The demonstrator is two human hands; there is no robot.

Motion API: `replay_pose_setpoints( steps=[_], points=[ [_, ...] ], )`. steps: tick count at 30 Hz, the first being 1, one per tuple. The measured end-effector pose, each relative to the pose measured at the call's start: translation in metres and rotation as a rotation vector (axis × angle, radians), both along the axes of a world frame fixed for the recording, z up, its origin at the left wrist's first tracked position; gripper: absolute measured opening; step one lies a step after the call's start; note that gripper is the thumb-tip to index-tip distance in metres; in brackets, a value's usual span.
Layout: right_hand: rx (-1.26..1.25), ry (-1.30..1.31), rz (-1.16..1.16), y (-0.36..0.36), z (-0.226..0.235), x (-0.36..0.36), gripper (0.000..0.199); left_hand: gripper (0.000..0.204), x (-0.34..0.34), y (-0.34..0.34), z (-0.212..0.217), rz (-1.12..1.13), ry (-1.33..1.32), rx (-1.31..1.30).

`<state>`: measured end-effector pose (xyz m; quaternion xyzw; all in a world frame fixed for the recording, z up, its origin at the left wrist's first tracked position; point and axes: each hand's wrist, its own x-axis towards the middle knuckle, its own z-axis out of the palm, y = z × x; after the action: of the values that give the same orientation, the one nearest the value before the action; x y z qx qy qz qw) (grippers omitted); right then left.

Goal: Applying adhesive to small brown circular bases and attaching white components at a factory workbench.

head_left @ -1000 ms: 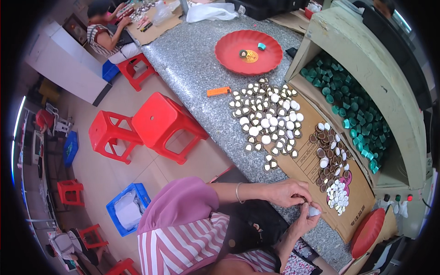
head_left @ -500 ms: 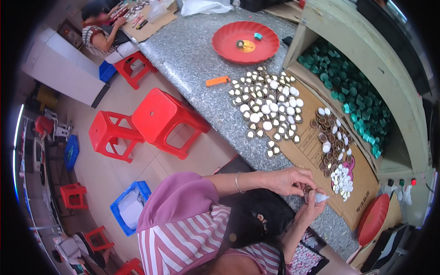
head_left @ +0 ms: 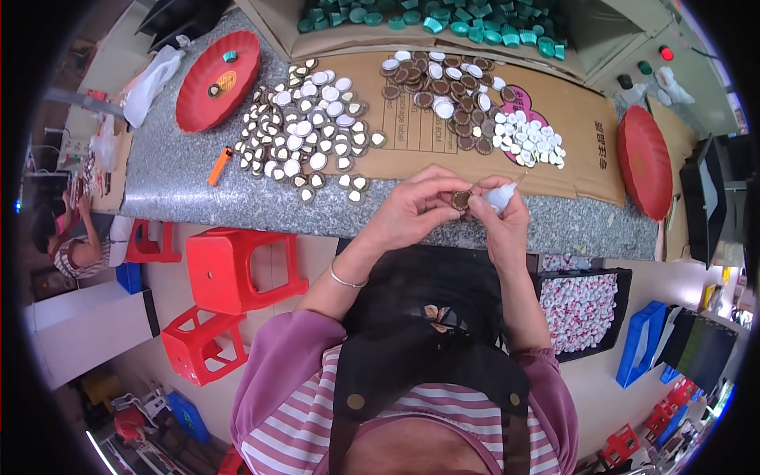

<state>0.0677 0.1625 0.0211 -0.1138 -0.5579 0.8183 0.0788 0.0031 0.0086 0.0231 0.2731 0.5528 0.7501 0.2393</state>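
Observation:
My left hand (head_left: 412, 210) pinches a small brown round disc with a scalloped edge (head_left: 461, 200) between thumb and fingers, just off the front edge of the bench. Close beside it, my right hand (head_left: 507, 226) is closed around a small pale squeeze bottle (head_left: 500, 195) whose thin tip points up and to the right. The right thumb reaches over to the disc's edge. Beyond the hands lie a pile of brown discs mixed with white ones (head_left: 451, 79) and a heap of small white pieces (head_left: 530, 141). Farther left spread many dark-rimmed discs with white or cream centres (head_left: 305, 127).
A cardboard sheet (head_left: 554, 182) covers part of the grey speckled bench (head_left: 174, 182). Red scalloped plates stand left (head_left: 194, 107) and right (head_left: 645, 166). An orange plastic piece (head_left: 221, 166) lies at left. Green cups (head_left: 475, 32) fill the shelf behind. Red stools (head_left: 237, 273) stand below; another person works far left.
The whole view has swung round, so the bench now runs across the picture. Both hands remain together, still holding the brown disc and the squeeze bottle.

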Motion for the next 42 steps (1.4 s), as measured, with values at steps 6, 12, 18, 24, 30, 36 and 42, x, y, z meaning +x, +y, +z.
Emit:
replay_pose_setpoints(
  steps=[6, 12, 18, 24, 30, 36, 42],
  points=[
    [0.001, 0.015, 0.026, 0.001, -0.002, -0.007, 0.021, 0.037, -0.011, -0.001, -0.001, -0.017, 0.071, -0.063],
    [0.136, 0.002, -0.007, 0.002, -0.005, -0.013, 0.025, 0.039, -0.028, -0.012, 0.008, -0.083, 0.234, -0.124],
    [0.041, 0.062, -0.040, 0.010, -0.016, -0.002, 0.029, 0.036, -0.010, 0.002, 0.005, -0.034, 0.216, 0.049],
    [0.004, 0.068, -0.022, -0.009, 0.004, -0.011, 0.029, 0.032, -0.004, 0.001, 0.008, 0.037, 0.160, 0.150],
    [0.067, 0.117, 0.082, -0.002, 0.020, -0.010, 0.054, 0.033, -0.023, -0.003, 0.005, -0.040, -0.269, 0.417],
    [0.046, 0.114, 0.035, 0.004, 0.027, -0.002, 0.055, 0.032, -0.044, 0.005, 0.010, -0.035, -0.144, 0.401],
    [0.100, 0.087, 0.052, 0.008, 0.022, 0.002, 0.055, 0.027, -0.074, -0.064, 0.032, 0.450, -0.154, 0.669]
  ],
)
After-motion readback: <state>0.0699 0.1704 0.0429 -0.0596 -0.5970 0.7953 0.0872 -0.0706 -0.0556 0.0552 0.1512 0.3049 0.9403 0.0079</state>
